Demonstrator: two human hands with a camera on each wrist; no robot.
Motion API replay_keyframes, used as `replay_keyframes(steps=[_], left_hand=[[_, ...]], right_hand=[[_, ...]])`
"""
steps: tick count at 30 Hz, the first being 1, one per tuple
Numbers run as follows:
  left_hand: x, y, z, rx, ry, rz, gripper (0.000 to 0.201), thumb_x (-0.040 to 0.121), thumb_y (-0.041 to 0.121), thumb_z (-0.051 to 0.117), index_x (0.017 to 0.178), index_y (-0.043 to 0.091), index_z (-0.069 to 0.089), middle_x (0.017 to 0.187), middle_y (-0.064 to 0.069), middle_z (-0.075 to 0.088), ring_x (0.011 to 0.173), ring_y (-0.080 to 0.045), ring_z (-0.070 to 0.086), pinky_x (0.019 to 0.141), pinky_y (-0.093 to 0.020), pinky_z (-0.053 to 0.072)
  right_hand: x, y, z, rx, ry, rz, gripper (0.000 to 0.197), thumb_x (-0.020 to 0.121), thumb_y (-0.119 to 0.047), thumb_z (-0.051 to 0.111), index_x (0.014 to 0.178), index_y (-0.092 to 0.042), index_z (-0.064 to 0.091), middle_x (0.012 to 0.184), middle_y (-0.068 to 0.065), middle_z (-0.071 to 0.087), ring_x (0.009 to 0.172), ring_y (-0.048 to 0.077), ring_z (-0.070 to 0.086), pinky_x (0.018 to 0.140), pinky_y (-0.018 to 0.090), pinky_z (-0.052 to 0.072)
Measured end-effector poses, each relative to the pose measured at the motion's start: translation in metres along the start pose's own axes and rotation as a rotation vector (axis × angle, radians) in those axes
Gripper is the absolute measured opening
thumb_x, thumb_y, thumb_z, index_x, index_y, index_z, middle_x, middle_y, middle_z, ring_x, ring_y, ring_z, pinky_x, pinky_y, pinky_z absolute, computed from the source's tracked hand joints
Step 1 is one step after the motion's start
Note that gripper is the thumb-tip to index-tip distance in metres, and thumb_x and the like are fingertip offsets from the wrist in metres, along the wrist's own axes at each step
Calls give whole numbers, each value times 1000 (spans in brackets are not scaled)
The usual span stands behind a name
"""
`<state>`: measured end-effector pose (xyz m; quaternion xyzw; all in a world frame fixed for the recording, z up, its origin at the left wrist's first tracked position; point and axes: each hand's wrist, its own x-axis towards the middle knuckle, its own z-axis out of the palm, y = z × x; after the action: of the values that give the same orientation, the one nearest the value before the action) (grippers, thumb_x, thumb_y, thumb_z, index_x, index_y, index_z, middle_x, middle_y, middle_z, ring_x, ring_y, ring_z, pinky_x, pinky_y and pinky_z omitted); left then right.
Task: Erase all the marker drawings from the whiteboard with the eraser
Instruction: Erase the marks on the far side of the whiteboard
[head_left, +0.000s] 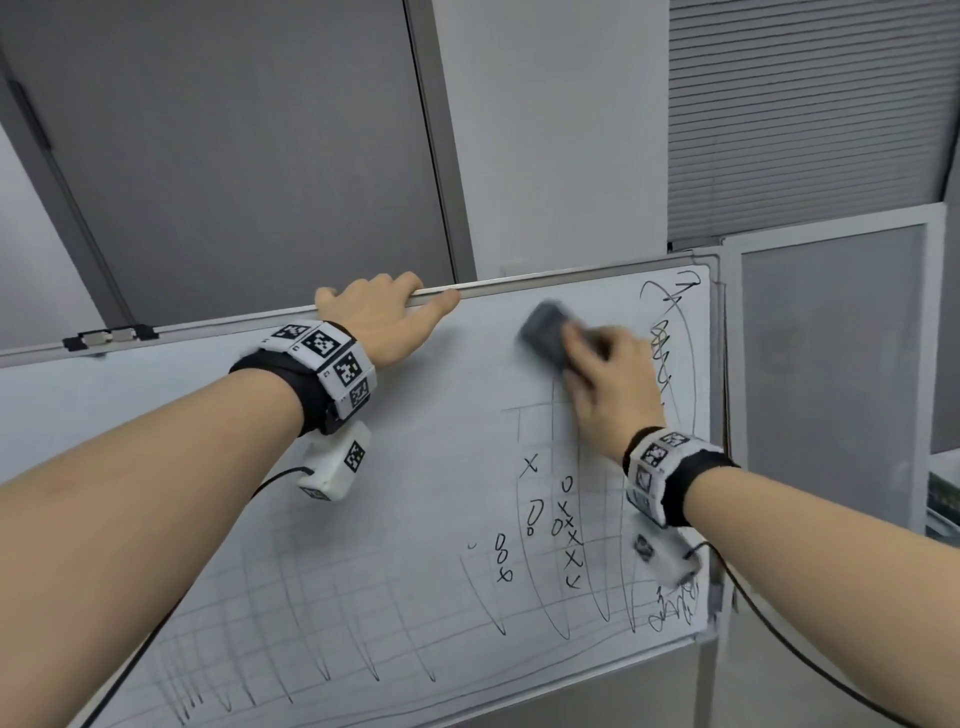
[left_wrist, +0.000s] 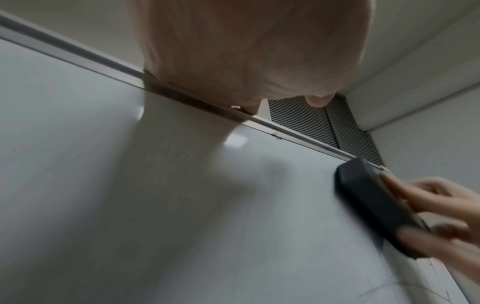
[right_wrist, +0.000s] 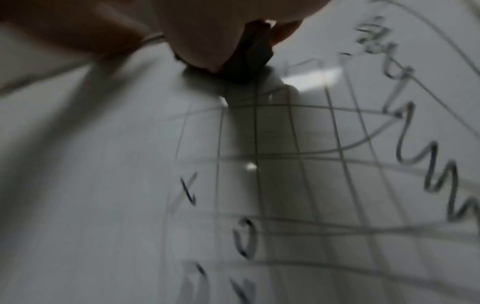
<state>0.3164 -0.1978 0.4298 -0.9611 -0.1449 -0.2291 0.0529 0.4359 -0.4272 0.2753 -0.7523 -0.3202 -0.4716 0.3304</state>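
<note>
Below the eraser (head_left: 545, 332), nearest the person, the whiteboard (head_left: 363, 467) carries the grid with its X and O marks (head_left: 566, 525), and a scribble sits in the board's lower right corner. Right of the eraser, a zigzag scrawl (head_left: 662, 358) runs down along the board's right edge. The right hand (head_left: 608, 379) presses the eraser flat to the board, fingers curled over its back; its long axis tilts up and to the left. Left of the eraser the surface is wiped, with only faint ghost lines. Farther up and left, the left hand (head_left: 379, 317) clamps the board's top rail (head_left: 545, 283), steadying it. Judging from this, the next strokes must go down and to the right.
</note>
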Motion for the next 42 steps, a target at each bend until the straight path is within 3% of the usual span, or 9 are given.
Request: replay_keyframes(steps=[4,6,13,17,22,25,30,34,42], left_hand=[[1,-2,0,-5,2,-8,76,76,84,8,117,37,51,111,4,59,110,-24,54,95,-51,29],[2,-4,1,-3,8,-10,75,76,84,9,117,38,51,112,4,59,111,-24,54,96,-51,29],[3,-10,5,-15,22,-5,70,77,83,13,117,39,51,116,5,57,115,-23,52,100,-50,27],[3,-4,6,-3,41,12,68,78,81,15,116,37,51,113,5,57,112,-22,52,100,-50,27],[4,-12,7,6,41,8,69,77,82,14,116,38,50,113,5,57,113,-22,52,102,-50,27],[5,-12,9,10,44,11,70,78,82,13,118,38,50,115,5,58,113,-22,52,103,-51,27],[7,-10,11,14,60,16,71,78,82,13,118,38,50,115,5,59,112,-23,52,102,-52,27],[6,-11,12,3,68,20,69,78,82,14,117,38,51,113,5,59,112,-22,52,103,-51,27],[11,-22,13,4,75,8,73,76,84,13,118,38,51,117,5,59,115,-22,51,104,-52,25]], right_hand=[[25,15,-22,146,187,1149,60,98,-34,49,154,-36,27,138,21,40,120,43,46,102,46,36],[34,17,-28,118,125,1274,61,98,-36,47,154,-37,23,143,21,36,124,44,43,105,48,32],[23,23,-21,-75,33,351,55,93,-18,59,146,-25,46,123,21,43,111,38,38,92,41,40],[36,46,-33,-41,108,810,56,97,-24,54,151,-29,37,128,18,39,115,36,35,98,38,35],[21,65,-47,-97,-37,578,53,97,-21,54,148,-26,41,131,17,39,116,36,33,100,42,36],[25,73,-53,-121,-33,804,55,98,-22,52,151,-27,37,131,18,39,117,38,35,101,43,35],[17,76,-48,-130,-47,563,54,95,-22,57,147,-24,44,130,20,42,112,40,37,101,46,35],[35,70,-50,-71,34,764,54,98,-24,53,150,-26,39,129,18,40,115,38,36,96,42,36],[-1,74,-52,-150,-210,669,55,98,-26,49,152,-23,34,128,19,37,118,35,31,99,45,37]])
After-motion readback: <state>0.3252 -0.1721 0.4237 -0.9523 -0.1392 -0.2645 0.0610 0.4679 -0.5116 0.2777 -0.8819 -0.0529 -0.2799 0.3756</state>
